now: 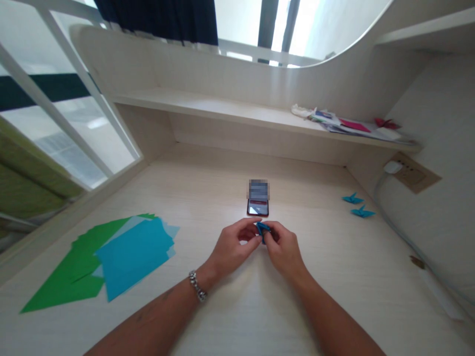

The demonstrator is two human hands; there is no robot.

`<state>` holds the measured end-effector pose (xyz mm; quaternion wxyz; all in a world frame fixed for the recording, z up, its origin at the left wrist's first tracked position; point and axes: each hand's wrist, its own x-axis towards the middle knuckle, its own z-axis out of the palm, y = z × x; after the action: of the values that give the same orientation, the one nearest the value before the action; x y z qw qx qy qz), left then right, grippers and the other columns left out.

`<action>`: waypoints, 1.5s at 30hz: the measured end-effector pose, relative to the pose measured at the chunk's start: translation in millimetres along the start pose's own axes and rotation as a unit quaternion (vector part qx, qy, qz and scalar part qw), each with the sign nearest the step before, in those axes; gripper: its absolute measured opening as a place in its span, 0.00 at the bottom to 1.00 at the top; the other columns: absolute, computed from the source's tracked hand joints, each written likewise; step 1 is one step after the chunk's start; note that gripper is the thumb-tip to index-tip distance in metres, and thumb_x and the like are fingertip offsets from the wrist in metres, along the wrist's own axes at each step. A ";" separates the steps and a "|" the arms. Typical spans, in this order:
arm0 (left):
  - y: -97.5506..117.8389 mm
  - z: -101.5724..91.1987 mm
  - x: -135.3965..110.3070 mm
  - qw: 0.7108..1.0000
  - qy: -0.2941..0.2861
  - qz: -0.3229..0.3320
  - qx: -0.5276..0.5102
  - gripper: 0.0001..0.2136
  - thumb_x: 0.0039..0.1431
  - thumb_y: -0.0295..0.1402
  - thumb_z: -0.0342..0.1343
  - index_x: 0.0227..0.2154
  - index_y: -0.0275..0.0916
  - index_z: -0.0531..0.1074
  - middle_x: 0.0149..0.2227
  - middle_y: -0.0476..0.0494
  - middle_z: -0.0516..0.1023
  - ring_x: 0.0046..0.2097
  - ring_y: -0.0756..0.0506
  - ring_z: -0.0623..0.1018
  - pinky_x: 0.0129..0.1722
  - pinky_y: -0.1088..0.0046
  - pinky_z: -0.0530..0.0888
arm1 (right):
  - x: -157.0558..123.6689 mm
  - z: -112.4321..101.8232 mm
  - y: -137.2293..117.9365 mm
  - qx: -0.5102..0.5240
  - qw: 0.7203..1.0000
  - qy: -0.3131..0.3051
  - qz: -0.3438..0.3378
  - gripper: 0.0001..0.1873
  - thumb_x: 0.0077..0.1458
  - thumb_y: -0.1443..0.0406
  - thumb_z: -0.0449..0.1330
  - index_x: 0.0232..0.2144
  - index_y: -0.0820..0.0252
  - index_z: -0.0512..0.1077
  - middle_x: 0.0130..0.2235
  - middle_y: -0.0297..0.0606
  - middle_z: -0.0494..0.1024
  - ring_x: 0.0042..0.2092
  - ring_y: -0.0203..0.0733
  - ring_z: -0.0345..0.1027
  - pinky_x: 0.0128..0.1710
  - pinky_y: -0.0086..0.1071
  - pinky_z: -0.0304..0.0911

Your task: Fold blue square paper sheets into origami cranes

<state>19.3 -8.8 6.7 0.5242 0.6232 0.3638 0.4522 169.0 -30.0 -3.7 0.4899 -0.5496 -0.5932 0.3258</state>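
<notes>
Between my two hands, in the middle of the head view, is a small folded piece of blue paper [262, 228]. My left hand [237, 243] has its thumb and forefinger closed on the paper's left side. From the other side, my right hand [284, 246] pinches it, thumb in front, its fingertips partly hidden. The exact shape of the folds is too small to make out. Just beyond my fingers a phone [258, 207] lies on the desk. Two folded blue paper cranes [352, 199] [362, 212] stand off to the right.
Fanned blue paper sheets [137, 257] overlap green sheets [67, 277] on the left of the desk [208, 183]. A shelf [222, 114] spans the back, holding papers [345, 124]. At right, a cable [393, 222] runs from a wall socket [415, 173].
</notes>
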 end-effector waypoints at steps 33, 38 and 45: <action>-19.8 -5.1 9.6 0.969 0.026 -0.166 -0.181 0.12 0.43 0.36 0.66 0.29 0.34 0.75 0.27 0.46 0.76 0.30 0.49 0.75 0.32 0.72 0.73 | 9.1 -0.1 7.5 0.227 0.962 0.004 0.150 0.08 0.39 0.67 0.64 0.28 0.59 0.75 0.25 0.33 0.76 0.26 0.38 0.66 0.25 0.29 0.61; -17.3 -5.3 10.6 0.978 0.056 -0.147 -0.141 0.15 0.44 0.37 0.66 0.33 0.34 0.76 0.31 0.42 0.78 0.32 0.47 0.76 0.32 0.71 0.74 | 8.7 -2.5 5.2 0.250 0.954 0.001 0.163 0.12 0.44 0.60 0.65 0.31 0.61 0.75 0.28 0.36 0.77 0.28 0.38 0.68 0.27 0.31 0.64; -17.0 -7.8 11.7 0.983 0.118 -0.089 -0.107 0.15 0.44 0.38 0.66 0.34 0.34 0.76 0.33 0.42 0.79 0.33 0.45 0.77 0.33 0.70 0.75 | 6.4 0.3 3.1 0.242 0.962 -0.031 0.121 0.21 0.39 0.62 0.70 0.38 0.60 0.74 0.36 0.40 0.79 0.37 0.45 0.73 0.36 0.36 0.68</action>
<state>16.2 7.7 -7.5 0.5794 0.4711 0.4270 0.5100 170.4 -23.2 -5.2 0.5468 -0.4721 -0.4408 0.5328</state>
